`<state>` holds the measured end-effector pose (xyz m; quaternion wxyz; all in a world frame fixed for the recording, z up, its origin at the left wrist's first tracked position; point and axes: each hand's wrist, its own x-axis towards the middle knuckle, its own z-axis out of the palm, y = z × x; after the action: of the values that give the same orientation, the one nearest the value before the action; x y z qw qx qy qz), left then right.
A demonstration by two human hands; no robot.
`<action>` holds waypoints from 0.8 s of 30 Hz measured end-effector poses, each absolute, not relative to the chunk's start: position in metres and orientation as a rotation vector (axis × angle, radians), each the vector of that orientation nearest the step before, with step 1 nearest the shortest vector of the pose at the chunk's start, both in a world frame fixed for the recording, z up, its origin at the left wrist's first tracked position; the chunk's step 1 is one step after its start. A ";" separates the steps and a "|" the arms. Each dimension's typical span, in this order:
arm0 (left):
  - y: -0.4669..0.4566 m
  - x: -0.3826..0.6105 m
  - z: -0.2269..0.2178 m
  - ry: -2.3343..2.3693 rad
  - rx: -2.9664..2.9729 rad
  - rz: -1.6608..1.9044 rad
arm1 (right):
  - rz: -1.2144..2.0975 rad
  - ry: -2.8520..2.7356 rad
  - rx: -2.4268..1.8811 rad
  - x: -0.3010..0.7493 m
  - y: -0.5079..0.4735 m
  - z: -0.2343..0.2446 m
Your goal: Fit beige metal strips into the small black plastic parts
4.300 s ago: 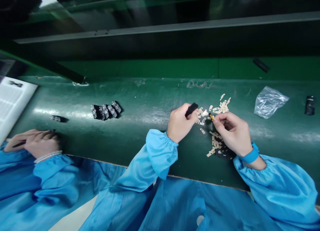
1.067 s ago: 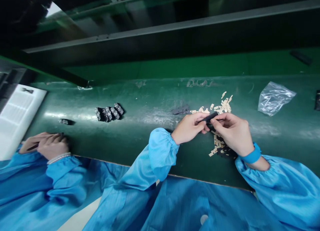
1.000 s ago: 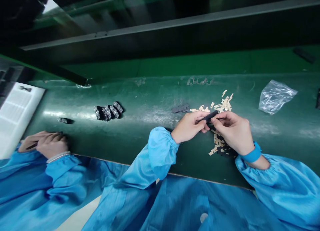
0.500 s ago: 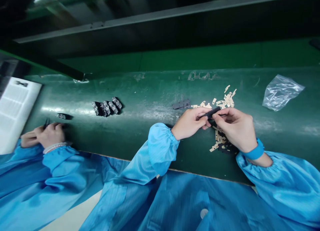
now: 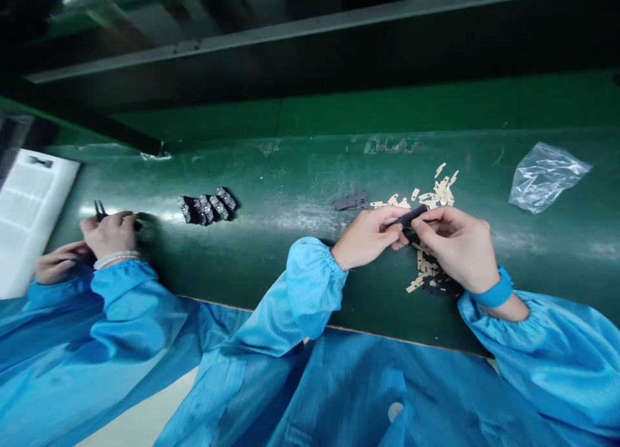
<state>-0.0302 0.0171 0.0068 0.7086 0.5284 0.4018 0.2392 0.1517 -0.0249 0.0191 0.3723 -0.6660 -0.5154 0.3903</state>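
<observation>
A small black flat part (image 5: 409, 216) is pinched in my left hand (image 5: 371, 236), its dark edge tilted up to the right. My right hand (image 5: 458, 243) is closed at the same part's right end, thumb and forefinger pressed together; its fingertips hide whatever else they hold. Just beyond the hands lies a loose pile of pale cream tabs (image 5: 440, 195). More cream tabs (image 5: 415, 284) and some black pieces (image 5: 440, 285) lie below my right hand. Flat dark plates with small holes (image 5: 352, 201) rest beyond my left hand.
A clear plastic bag (image 5: 547, 177) lies at the right. Several black-and-silver blocks (image 5: 206, 208) stand in a row left of centre. At far left are a co-worker's hands (image 5: 110, 234), a black tweezer-like tool (image 5: 99, 210) and a white tray (image 5: 36, 208). A green post (image 5: 111, 134) slants down behind.
My hands and the black part stay almost still. The co-worker's right hand has moved up and right, over the single small block, and the dark tool's tips now point upward.
</observation>
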 end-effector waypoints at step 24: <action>0.017 -0.029 0.006 0.881 1.172 0.542 | 0.930 -1.383 -1.722 0.151 -0.027 0.018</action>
<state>-0.0292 0.0166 0.0057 0.7100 0.5280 0.3969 0.2441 0.1514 -0.0271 0.0179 0.3638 -0.6693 -0.5376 0.3614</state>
